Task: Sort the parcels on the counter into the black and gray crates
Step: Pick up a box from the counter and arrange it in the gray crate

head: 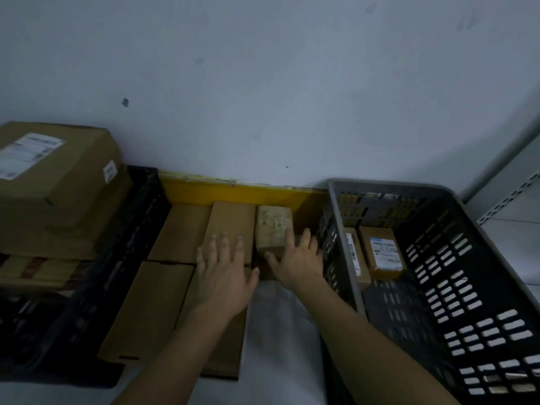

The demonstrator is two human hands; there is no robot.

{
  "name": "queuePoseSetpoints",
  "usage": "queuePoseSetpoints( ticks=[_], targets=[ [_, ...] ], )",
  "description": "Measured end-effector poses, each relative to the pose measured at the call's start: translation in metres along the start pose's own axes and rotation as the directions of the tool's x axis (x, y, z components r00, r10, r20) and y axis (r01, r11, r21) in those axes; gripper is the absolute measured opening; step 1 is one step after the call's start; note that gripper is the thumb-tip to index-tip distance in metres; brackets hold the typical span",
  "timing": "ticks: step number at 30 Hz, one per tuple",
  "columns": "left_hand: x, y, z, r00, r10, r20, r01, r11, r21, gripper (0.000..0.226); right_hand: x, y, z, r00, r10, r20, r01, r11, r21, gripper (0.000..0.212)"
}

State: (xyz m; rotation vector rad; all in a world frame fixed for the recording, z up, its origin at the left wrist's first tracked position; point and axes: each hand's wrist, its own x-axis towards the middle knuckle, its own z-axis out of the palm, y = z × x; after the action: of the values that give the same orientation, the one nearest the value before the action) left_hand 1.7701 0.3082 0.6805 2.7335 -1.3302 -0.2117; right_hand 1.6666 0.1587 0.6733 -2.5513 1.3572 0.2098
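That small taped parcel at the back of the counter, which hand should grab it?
Probably the right hand: its fingers already touch the small taped parcel, with the gray crate beside it. The left hand lies flat on a long cardboard box.

Dim room: scuffed pale wall (263,83), metal shelving (508,200) at right.

Two crates stand here: a black crate (140,229) left of the fingers (225,244) and a gray crate (409,191) to their right. The gray one holds two labelled parcels (385,252). Between the crates, five cardboard parcels (181,229) lie under and around the two hands.
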Motion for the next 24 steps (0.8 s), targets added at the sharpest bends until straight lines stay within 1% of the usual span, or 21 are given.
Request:
queuePoseSetpoints(
  ticks=[3,8,10,13,16,18,20,21,22,24],
  targets=[
    [0.008,-0.011,0.004,1.0,0.012,-0.017,-0.012,1.0,0.011,0.086,0.016,-0.011,0.011,0.998,0.066,0.016,-0.066,0.997,-0.032,0.103],
    [0.016,-0.02,0.011,0.999,0.021,-0.037,-0.021,1.0,0.001,0.084,0.044,-0.025,0.029,0.995,0.074,0.063,-0.071,0.996,-0.053,0.111],
    [0.016,-0.023,0.012,0.999,0.02,-0.03,-0.02,1.0,-0.009,0.083,0.054,-0.029,0.039,0.995,0.093,0.043,-0.092,0.995,-0.03,0.109],
    [0.02,-0.028,0.011,1.0,0.022,-0.01,-0.022,1.0,-0.02,0.082,0.066,-0.034,0.047,0.994,0.11,-0.01,-0.11,0.994,0.024,0.099],
    [0.021,-0.03,0.008,1.0,0.011,0.01,-0.011,1.0,-0.027,0.081,0.072,-0.031,0.047,0.994,0.107,0.006,-0.107,0.992,0.059,0.101],
    [0.022,-0.032,0.006,1.0,-0.004,0.029,0.006,0.998,-0.059,0.08,0.068,-0.025,0.043,0.995,0.102,-0.022,-0.099,0.99,0.099,0.1],
    [0.027,-0.032,0.001,0.998,-0.028,0.059,0.038,0.984,-0.172,0.08,0.055,-0.018,0.035,0.99,0.103,-0.095,-0.084,0.98,0.181,0.094],
    [0.031,-0.03,-0.003,0.996,-0.047,0.07,0.064,0.961,-0.269,0.081,0.045,-0.016,0.03,0.985,0.109,-0.132,-0.076,0.969,0.233,0.093],
    [0.035,-0.027,-0.008,0.994,-0.067,0.081,0.093,0.918,-0.386,0.083,0.034,-0.014,0.025,0.978,0.122,-0.17,-0.067,0.953,0.295,0.093],
    [0.042,-0.016,-0.021,0.986,-0.09,0.138,0.157,0.771,-0.618,0.087,0.008,-0.013,0.014,0.956,0.133,-0.261,-0.018,0.917,0.398,0.092]
  ],
)
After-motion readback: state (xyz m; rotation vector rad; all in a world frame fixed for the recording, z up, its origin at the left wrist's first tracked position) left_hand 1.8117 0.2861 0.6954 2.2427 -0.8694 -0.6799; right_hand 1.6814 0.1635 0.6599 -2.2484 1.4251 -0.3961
